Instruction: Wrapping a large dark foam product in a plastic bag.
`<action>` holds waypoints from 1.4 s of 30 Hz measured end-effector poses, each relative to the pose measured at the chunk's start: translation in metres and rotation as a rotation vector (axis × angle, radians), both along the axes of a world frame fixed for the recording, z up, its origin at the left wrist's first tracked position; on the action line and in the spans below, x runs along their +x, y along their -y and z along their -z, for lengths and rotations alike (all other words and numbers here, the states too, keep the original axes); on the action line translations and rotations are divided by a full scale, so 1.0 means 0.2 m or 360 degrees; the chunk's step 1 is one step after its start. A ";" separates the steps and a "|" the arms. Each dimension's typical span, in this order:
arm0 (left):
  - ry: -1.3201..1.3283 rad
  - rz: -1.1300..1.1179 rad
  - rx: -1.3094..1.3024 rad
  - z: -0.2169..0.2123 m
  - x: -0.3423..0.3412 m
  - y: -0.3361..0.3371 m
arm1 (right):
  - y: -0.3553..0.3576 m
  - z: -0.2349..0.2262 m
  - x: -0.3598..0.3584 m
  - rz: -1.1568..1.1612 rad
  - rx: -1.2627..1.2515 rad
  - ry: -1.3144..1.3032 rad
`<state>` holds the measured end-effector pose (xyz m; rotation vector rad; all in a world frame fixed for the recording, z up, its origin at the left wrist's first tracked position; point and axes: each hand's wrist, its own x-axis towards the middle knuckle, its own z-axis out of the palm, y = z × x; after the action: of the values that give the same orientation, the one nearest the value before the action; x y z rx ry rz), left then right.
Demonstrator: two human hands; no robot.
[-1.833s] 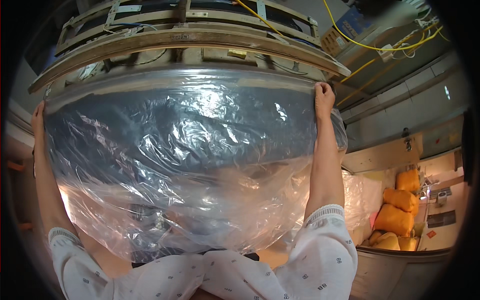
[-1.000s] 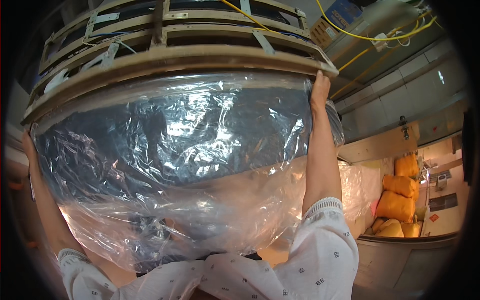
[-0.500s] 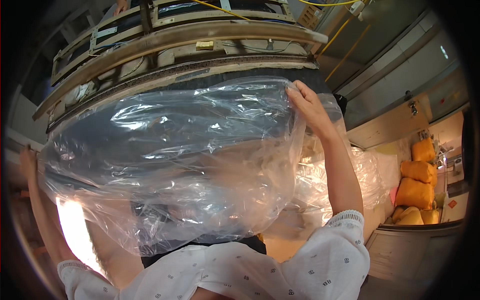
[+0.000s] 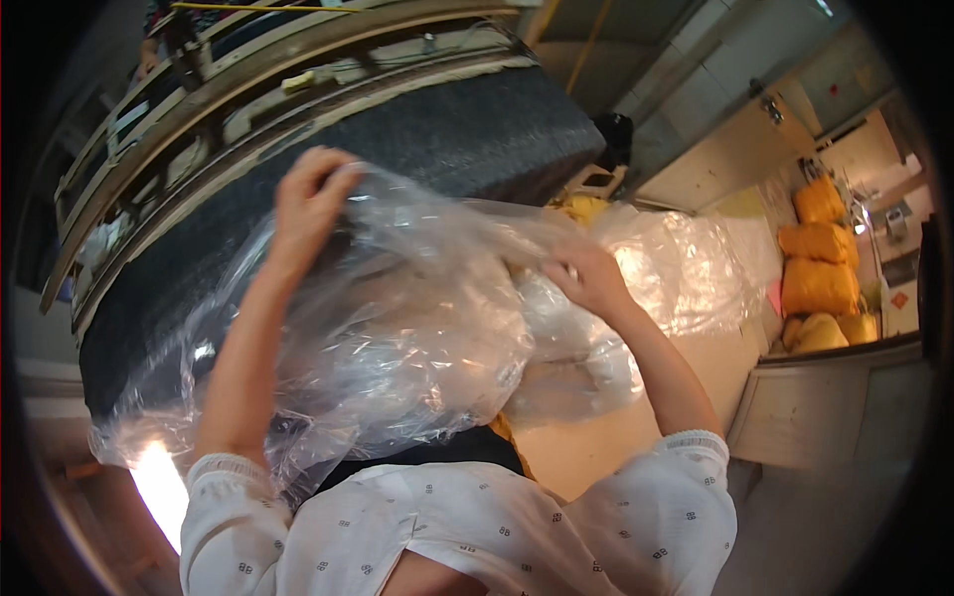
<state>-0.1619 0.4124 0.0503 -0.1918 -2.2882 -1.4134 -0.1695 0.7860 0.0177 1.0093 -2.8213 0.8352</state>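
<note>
A large clear plastic sheet hangs crumpled between my arms, in front of my body. My left hand is raised over the dark surface and pinches the sheet's upper edge between thumb and fingers. Lower and to the right, my right hand is closed on another part of the same edge, slightly blurred. The sheet sags in loose folds toward my waist, and its left end trails down at the lower left. Whether it is a bag or a single layer I cannot tell.
Ahead lies a long black-covered table with a wooden rail frame along its far side. More clear plastic spreads on the floor to the right. Orange bundles are stacked at the far right. Another person's hand shows at the far left.
My left hand has swung from the far left inward and up, bringing the sheet's edge along. My right hand has come lower. The stretched sheet has gathered into folds, uncovering the black table; the view has shifted.
</note>
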 end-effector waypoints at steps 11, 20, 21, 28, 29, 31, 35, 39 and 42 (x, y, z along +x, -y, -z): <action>0.0432 -0.1390 -0.0406 0.08 1.29 1.77 | -1.53 0.31 -0.10 0.1117 0.1867 -0.0008; 0.0818 -0.1778 -0.0109 0.48 2.60 2.37 | -0.06 -0.65 -1.05 0.0928 -0.1053 -0.1103; 0.0859 -0.1815 -0.0192 0.49 2.48 2.19 | 0.04 -0.61 -0.95 0.0667 -0.0806 -0.1085; 0.0992 -0.1991 -0.0053 0.19 2.77 2.10 | 0.13 -0.08 -0.88 0.0035 0.0139 -0.0883; 0.1035 -0.2102 -0.0082 0.18 2.76 2.11 | 0.15 -0.09 -0.85 0.0018 0.0168 -0.0879; 0.1056 -0.2046 -0.0121 0.14 2.74 2.19 | 0.21 -0.15 -0.81 -0.0016 0.0182 -0.0810; 0.0977 -0.1797 -0.0307 0.21 2.53 2.34 | 0.29 -0.18 -0.95 0.0000 -0.0152 -0.0609; 0.0822 -0.1722 -0.0283 0.15 2.42 2.44 | 0.39 0.01 -1.14 0.0335 0.0260 -0.0645; 0.0857 -0.1534 0.0400 0.07 1.95 2.08 | 0.29 -0.04 -1.25 0.0301 0.0316 -0.0562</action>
<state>0.2282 -0.0045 0.0361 1.3186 -2.0102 -1.2385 -0.4188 0.7281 0.0263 0.7962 -2.6704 0.3253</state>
